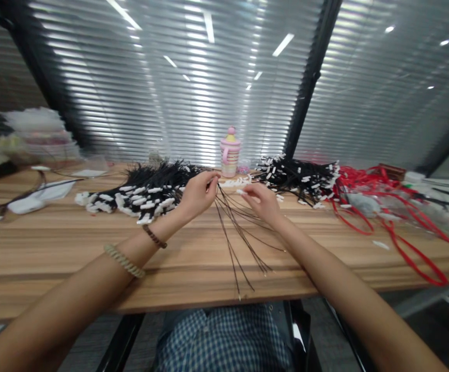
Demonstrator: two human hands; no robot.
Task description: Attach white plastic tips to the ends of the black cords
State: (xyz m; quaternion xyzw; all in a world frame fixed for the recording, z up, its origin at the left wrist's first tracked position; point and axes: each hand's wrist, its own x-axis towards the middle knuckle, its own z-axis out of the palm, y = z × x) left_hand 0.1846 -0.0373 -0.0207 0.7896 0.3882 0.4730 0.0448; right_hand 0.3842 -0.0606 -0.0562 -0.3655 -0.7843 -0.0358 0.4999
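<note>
My left hand (201, 192) is closed in a pinch on several thin black cords (230, 212), whose loose ends fan out over the wooden table toward me. Just right of it, my right hand (263, 202) pinches a small white tab (241, 191) between thumb and fingertips. The two hands are a short distance apart. Behind them lies a small heap of white tabs (238, 182). Left of my left hand is a thick pile of black cords with white tabs (150, 188) on their ends.
Another pile of white-tabbed black cords (299, 178) lies at back right, beside tangled red straps (364, 181) and clear plastic bags. A pink-lidded cup (230, 155) stands at the back. Stacked plastic containers (40, 137) and a white computer mouse (26, 204) are on the left.
</note>
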